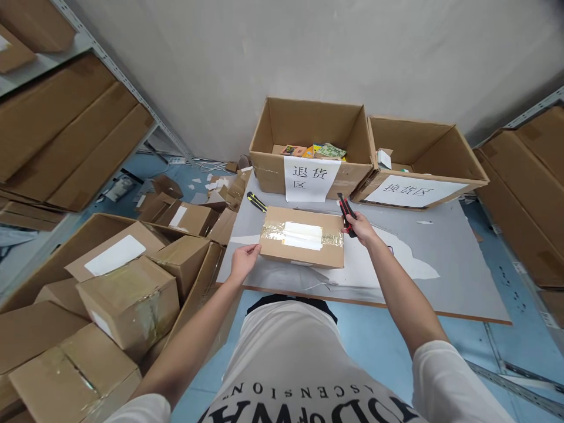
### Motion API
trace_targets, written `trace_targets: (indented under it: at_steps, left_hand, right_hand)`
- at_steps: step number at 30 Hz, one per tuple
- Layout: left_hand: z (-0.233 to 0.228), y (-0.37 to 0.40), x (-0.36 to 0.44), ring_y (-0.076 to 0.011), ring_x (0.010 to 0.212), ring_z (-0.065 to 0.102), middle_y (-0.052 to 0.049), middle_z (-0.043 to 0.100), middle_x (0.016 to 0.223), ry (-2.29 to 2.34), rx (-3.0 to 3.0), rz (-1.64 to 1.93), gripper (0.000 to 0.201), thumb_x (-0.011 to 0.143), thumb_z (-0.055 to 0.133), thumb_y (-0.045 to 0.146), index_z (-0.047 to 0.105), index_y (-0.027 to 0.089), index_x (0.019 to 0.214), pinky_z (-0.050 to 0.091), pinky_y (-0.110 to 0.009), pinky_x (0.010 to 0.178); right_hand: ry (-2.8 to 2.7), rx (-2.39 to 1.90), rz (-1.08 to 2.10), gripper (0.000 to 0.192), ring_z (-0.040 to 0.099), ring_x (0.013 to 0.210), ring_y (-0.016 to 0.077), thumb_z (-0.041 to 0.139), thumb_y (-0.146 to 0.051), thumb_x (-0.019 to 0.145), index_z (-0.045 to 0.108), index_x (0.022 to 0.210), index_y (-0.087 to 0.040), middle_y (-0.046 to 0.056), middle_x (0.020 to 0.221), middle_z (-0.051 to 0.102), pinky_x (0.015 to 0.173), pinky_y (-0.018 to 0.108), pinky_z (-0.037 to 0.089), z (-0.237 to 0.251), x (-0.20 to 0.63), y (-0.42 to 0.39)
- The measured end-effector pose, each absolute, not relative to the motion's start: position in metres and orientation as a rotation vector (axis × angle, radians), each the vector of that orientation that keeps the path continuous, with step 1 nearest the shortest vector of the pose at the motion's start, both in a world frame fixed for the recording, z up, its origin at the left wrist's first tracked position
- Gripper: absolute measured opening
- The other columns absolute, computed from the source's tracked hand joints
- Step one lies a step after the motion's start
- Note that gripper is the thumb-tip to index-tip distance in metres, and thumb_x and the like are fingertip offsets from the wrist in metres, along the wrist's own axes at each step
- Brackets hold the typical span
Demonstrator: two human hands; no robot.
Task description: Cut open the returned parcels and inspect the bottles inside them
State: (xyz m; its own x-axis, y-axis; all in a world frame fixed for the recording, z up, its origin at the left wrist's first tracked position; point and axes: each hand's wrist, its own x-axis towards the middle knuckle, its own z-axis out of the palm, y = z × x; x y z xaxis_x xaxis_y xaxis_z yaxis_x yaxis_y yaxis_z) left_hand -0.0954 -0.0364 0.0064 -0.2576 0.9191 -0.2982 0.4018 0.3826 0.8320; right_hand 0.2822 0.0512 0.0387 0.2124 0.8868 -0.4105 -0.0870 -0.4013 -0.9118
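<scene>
A taped cardboard box (304, 258) with a white label (302, 235) lies in front of me on the grey-covered table. At its left front corner, my left hand (245, 262) pinches the edge with fingers pressed together. My right hand (362, 228) is wrapped round a red and black box cutter (346, 215), close to the box's right end. Whether the blade is out, I cannot tell. Behind the box's left end lies a yellow and black box cutter (256, 202), which neither hand touches.
Two large open cartons with handwritten paper signs stand at the table's back: the left carton (268, 176) holds colourful packets, the right carton (473, 167) a few small items. To my left, a big carton (211, 264) is piled with parcels. Shelves (145, 111) flank both sides.
</scene>
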Motion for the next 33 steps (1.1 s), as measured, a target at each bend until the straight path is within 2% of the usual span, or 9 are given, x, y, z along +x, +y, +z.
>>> trace_targets:
  at_steps: [2, 4, 8, 10, 13, 16, 20, 25, 33]
  left_hand:
    - [0.015, -0.035, -0.095, -0.0288, 0.100, 0.065, -0.012, 0.070, 0.107, 1.956, 1.426, 0.711, 0.044, 0.077, 0.058, 0.040, 0.065, 0.014, 0.112, 0.049, -0.040, 0.090]
    - [0.022, -0.032, -0.091, -0.0287, 0.112, 0.059, -0.013, 0.059, 0.126, 1.982, 1.670, 0.666, 0.052, 0.079, 0.054, 0.033, 0.054, 0.014, 0.127, 0.045, -0.041, 0.097]
    - [0.029, -0.019, -0.073, -0.0269, 0.134, 0.037, -0.014, 0.038, 0.146, 1.792, 2.032, 0.666, 0.053, 0.081, 0.041, 0.019, 0.046, 0.011, 0.133, 0.035, -0.044, 0.108]
    - [0.029, -0.010, -0.060, -0.0278, 0.138, 0.029, -0.014, 0.036, 0.147, 1.717, 2.148, 0.622, 0.051, 0.082, 0.039, 0.020, 0.046, 0.012, 0.132, 0.029, -0.049, 0.110]
    - [0.029, -0.001, -0.038, -0.0301, 0.140, 0.024, -0.015, 0.032, 0.149, 1.610, 2.328, 0.516, 0.055, 0.085, 0.045, 0.039, 0.044, 0.014, 0.134, 0.021, -0.053, 0.111]
    - [0.028, 0.003, -0.021, -0.0352, 0.141, 0.019, -0.018, 0.024, 0.151, 1.555, 2.465, 0.391, 0.080, 0.076, 0.053, 0.062, 0.039, 0.012, 0.138, 0.012, -0.057, 0.112]
    - [0.029, 0.000, -0.013, -0.0405, 0.140, 0.014, -0.020, 0.017, 0.153, 1.539, 2.525, 0.258, 0.106, 0.061, 0.056, 0.077, 0.032, 0.012, 0.142, 0.004, -0.063, 0.109]
    - [0.033, -0.003, -0.016, -0.0438, 0.140, 0.010, -0.021, 0.014, 0.153, 1.469, 2.572, 0.182, 0.126, 0.044, 0.061, 0.083, 0.028, 0.013, 0.144, 0.000, -0.065, 0.108]
    - [0.033, -0.004, -0.015, -0.0427, 0.140, 0.011, -0.021, 0.019, 0.152, 1.475, 2.563, 0.195, 0.125, 0.046, 0.062, 0.082, 0.028, 0.012, 0.144, -0.001, -0.064, 0.109]
  right_hand:
    - [-0.790, -1.536, 1.291, 0.026, 0.063, 0.065, 0.0105, 0.066, -0.032, 0.077, 0.054, 0.098, -0.022, 0.001, 0.092, 0.063, 0.054, 0.025, 0.058, 0.034, 0.287, 0.036]
    - [-0.807, -1.515, 1.207, 0.036, 0.065, 0.071, 0.0122, 0.064, -0.040, 0.077, 0.051, 0.106, -0.024, 0.004, 0.105, 0.063, 0.054, 0.024, 0.056, 0.025, 0.293, 0.012]
    - [-0.853, -1.559, 1.127, 0.049, 0.061, 0.062, 0.0111, 0.063, -0.052, 0.074, 0.050, 0.110, -0.022, 0.007, 0.105, 0.064, 0.048, 0.022, 0.050, 0.006, 0.300, -0.047]
    - [-0.856, -1.569, 1.163, 0.050, 0.057, 0.056, 0.0094, 0.063, -0.054, 0.074, 0.050, 0.108, -0.020, 0.007, 0.101, 0.065, 0.044, 0.022, 0.047, -0.001, 0.301, -0.072]
    - [-0.819, -1.547, 1.236, 0.049, 0.053, 0.048, 0.0080, 0.061, -0.055, 0.075, 0.051, 0.108, -0.019, 0.006, 0.095, 0.064, 0.039, 0.022, 0.043, -0.006, 0.298, -0.095]
    - [-0.791, -1.539, 1.289, 0.056, 0.051, 0.043, 0.0077, 0.061, -0.055, 0.076, 0.049, 0.119, -0.020, 0.004, 0.088, 0.064, 0.035, 0.022, 0.039, -0.004, 0.293, -0.102]
    - [-0.810, -1.538, 1.315, 0.069, 0.050, 0.040, 0.0076, 0.061, -0.054, 0.077, 0.039, 0.136, -0.023, 0.003, 0.085, 0.063, 0.034, 0.022, 0.038, 0.002, 0.289, -0.102]
    - [-0.854, -1.547, 1.324, 0.073, 0.048, 0.038, 0.0072, 0.061, -0.053, 0.077, 0.037, 0.140, -0.024, 0.003, 0.083, 0.063, 0.033, 0.022, 0.037, 0.010, 0.291, -0.102]
    - [-0.876, -1.666, 1.220, 0.075, 0.049, 0.040, 0.0071, 0.060, -0.055, 0.077, 0.036, 0.141, -0.024, 0.003, 0.084, 0.063, 0.033, 0.022, 0.038, 0.016, 0.294, -0.101]
